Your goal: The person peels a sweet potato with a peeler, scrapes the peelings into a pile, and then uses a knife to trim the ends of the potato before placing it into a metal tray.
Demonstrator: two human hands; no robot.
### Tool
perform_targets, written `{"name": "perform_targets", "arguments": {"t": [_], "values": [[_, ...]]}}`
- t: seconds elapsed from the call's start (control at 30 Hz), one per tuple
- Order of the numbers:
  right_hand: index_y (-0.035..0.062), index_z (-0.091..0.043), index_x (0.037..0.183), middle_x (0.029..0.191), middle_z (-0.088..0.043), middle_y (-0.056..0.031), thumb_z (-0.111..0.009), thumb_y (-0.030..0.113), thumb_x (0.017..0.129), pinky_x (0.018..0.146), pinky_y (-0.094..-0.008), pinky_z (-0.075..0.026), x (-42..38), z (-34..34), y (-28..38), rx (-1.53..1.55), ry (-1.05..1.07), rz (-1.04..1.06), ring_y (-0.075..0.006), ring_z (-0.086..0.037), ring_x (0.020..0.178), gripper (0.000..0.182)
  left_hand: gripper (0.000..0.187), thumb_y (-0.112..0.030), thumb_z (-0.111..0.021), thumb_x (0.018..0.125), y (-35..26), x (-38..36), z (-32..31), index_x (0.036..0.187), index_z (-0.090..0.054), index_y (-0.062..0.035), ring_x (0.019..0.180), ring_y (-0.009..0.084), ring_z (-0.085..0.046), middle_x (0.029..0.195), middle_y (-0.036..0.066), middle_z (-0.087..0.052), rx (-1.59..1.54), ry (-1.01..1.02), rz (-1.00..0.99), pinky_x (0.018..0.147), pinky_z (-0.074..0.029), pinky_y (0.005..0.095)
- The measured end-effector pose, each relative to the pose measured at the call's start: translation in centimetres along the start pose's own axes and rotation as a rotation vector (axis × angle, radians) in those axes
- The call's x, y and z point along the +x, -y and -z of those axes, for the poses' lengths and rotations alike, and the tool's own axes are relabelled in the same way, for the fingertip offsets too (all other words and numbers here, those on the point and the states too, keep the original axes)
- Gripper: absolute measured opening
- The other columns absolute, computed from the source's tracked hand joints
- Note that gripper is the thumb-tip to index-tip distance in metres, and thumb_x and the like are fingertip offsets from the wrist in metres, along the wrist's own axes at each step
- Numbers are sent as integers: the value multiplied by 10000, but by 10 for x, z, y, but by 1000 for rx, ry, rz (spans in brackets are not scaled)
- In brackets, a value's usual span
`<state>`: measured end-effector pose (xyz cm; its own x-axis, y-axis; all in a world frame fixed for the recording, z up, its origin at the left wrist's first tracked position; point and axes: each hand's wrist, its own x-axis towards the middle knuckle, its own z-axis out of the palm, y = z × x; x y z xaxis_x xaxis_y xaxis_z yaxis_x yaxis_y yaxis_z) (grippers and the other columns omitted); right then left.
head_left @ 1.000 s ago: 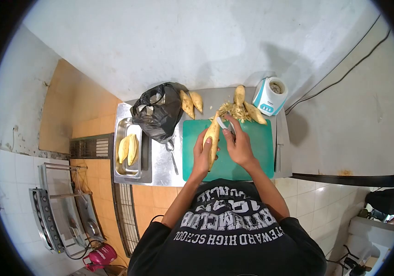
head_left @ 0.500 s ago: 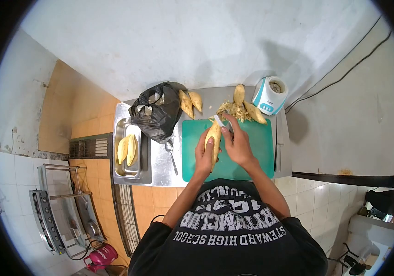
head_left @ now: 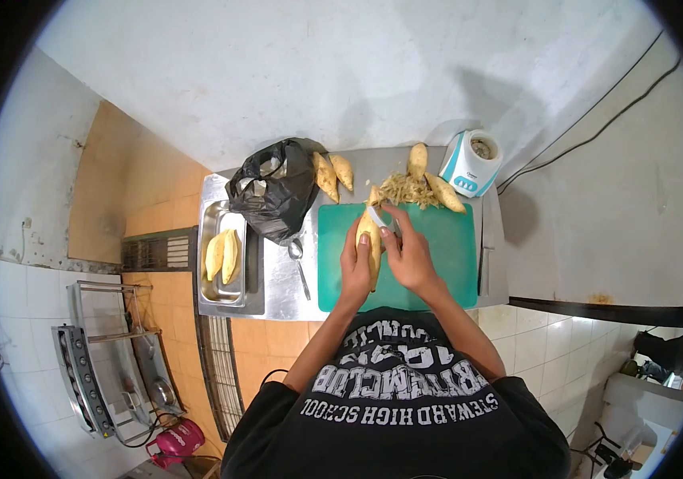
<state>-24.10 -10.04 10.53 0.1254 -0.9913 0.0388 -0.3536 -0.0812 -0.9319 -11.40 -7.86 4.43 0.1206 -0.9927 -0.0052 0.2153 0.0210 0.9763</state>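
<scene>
Long pale-yellow peeled tuber (head_left: pixel 370 239) clasped in left hand (head_left: pixel 354 267) above green plastic cutting board (head_left: pixel 437 255), long axis running away from the body, far tip near heap of peelings (head_left: pixel 402 190). Right hand (head_left: pixel 410 255) closed round small white-bladed peeler (head_left: pixel 376 217) pressed against the tuber's upper right flank. Upside-down white print on black T-shirt (head_left: pixel 397 391): "STEWARD HIGH SCHOOL"; label on white-and-blue blender base (head_left: pixel 470 164) unreadable.

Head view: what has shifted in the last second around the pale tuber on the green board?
The right hand has drawn the white peeler a little toward the body along the pale yellow tuber, which the left hand still grips over the green cutting board. The peel heap, black plastic bag and steel tray are unchanged.
</scene>
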Motion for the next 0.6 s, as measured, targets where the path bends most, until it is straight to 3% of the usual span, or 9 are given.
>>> {"name": "perform_targets", "arguments": {"t": [0.13,0.23,0.3,0.33,0.43,0.47,0.53,0.6], "values": [[111,-485,1408,730,-620,-205,-573,174,1025,615,-448,-484,-10,-6,-3,36,-7,64,-379,-651,650,398,489,-260,-356,1124,-2,-1,-3,1528,-366,15,1226,208,-544,1398,146,-544,-30,-8,-22,1055,-433,337],[108,-489,1401,773,-645,-223,-574,182,1023,622,-442,-492,-16,-4,-1,74,5,51,-395,-666,687,394,496,-294,-325,1130,5,-4,-6,1525,-366,2,1189,202,-558,1376,136,-543,-36,-45,-6,1017,-458,319],[75,-489,1397,774,-627,-203,-549,167,1042,609,-397,-481,-22,-4,-9,12,76,51,-280,-616,597,372,503,-321,-308,1132,3,2,-4,1529,-359,-17,1169,206,-565,1350,134,-547,-125,-88,59,994,-476,324],[75,-489,1397,774,-627,-203,-549,167,1042,609,-397,-481,-29,-6,-11,14,70,49,-280,-616,597,372,510,-348,-292,1133,-1,7,-4,1533,-352,-36,1149,209,-572,1323,131,-551,-219,-130,122,971,-493,328],[93,-504,1392,757,-636,-192,-568,168,1032,615,-392,-487,-47,-7,-14,-35,130,73,-307,-613,600,373,522,-391,-280,1131,-15,14,0,1543,-329,-74,1111,221,-585,1293,135,-544,-208,-147,91,945,-529,367],[101,-511,1386,747,-639,-187,-574,169,1028,613,-393,-484,-51,-7,-15,-45,157,47,-318,-610,599,370,528,-407,-280,1128,-12,14,2,1552,-312,-94,1153,237,-577,1324,142,-528,-214,-130,65,982,-536,427],[110,-519,1380,738,-642,-182,-579,170,1023,610,-393,-480,-53,-1,-16,-54,188,29,-328,-607,599,367,532,-415,-285,1126,-8,12,1,1550,-315,-97,1177,236,-569,1335,137,-521,-225,-134,74,1001,-531,440],[144,-514,1401,851,-684,-230,-591,237,1016,692,-507,-506,-53,12,-17,-162,334,-30,-442,-669,774,404,535,-423,-289,1123,-7,14,6,1549,-318,-100,1202,236,-561,1345,132,-515,-236,-135,77,1021,-527,453]]}}
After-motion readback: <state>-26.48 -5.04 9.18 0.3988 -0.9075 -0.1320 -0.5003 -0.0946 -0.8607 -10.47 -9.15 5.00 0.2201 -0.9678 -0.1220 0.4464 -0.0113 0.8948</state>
